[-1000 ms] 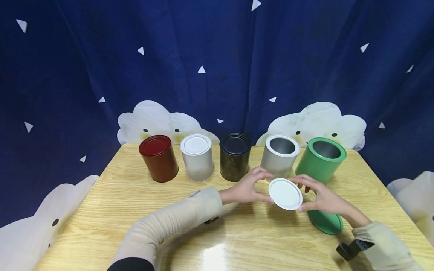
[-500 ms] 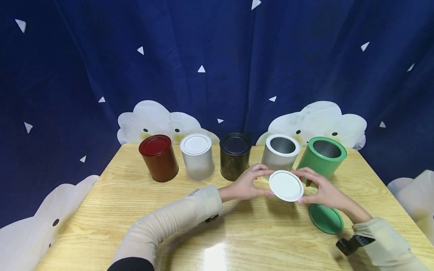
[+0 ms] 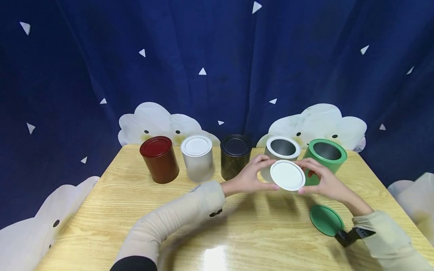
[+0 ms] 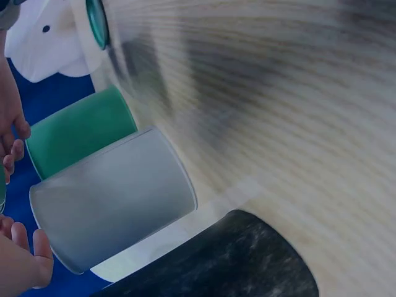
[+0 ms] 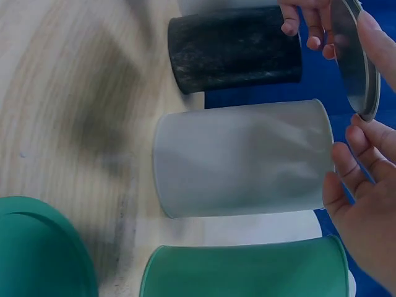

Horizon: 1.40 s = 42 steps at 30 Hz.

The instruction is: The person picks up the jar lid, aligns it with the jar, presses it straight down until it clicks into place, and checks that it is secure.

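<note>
Between both hands a round white lid is held up by its rim, tilted, just in front of the open white can. My left hand pinches its left edge with thumb and fingers. On the opposite edge my right hand grips it the same way. The right wrist view shows the lid's grey underside near edge-on, apart from the can's top. Behind the right hand stands the open green can, its lower part partly hidden. The green lid lies flat on the table beneath the right forearm.
To the left along the back stand a dark red can, another white can and a black can, each with a lid on. They share the wooden table with the open cans. A blue curtain hangs behind.
Both hands have raised the white lid away from the table edge, up towards the open white can's rim. More of the green lid shows now. The cans have stayed in place.
</note>
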Available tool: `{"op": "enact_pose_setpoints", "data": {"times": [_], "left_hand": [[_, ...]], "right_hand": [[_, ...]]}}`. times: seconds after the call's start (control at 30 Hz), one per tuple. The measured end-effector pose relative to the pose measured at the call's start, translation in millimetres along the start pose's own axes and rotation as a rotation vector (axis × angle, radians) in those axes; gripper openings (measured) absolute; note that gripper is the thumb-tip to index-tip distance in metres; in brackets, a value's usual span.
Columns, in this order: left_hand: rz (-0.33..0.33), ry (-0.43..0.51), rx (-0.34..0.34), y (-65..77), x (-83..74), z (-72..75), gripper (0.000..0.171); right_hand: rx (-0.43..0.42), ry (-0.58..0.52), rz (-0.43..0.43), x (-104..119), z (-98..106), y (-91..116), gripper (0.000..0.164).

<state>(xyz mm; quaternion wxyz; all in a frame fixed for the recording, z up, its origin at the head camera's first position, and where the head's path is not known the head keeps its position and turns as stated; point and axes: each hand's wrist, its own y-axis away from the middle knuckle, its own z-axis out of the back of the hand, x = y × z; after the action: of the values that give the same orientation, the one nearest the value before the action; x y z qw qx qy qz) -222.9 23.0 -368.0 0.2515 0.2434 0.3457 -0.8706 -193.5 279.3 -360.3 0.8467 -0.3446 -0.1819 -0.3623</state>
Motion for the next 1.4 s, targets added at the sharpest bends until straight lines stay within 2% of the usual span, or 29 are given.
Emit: {"op": "enact_pose_setpoints", "data": {"times": [0.47,0.67,1.07,1.4], "left_hand": [[0.043,-0.069,-0.020,-18.8,-2.3,12.7,0.075],[0.050,-0.090,-0.009,-27.6,-3.6,21.1,0.075],[0.064,-0.117,0.013,-47.3,0.1,31.7,0.071],[0.110,-0.138,0.041,-63.4,6.3,32.5,0.070]], "right_hand": [[-0.024,0.066,-0.005,-4.3,12.9,-22.7,0.074],[-0.025,0.097,-0.007,0.6,19.3,-32.8,0.074],[0.010,0.084,-0.069,-2.5,31.1,-48.1,0.071],[0.041,0.090,-0.116,-13.5,41.3,-57.3,0.066]]}}
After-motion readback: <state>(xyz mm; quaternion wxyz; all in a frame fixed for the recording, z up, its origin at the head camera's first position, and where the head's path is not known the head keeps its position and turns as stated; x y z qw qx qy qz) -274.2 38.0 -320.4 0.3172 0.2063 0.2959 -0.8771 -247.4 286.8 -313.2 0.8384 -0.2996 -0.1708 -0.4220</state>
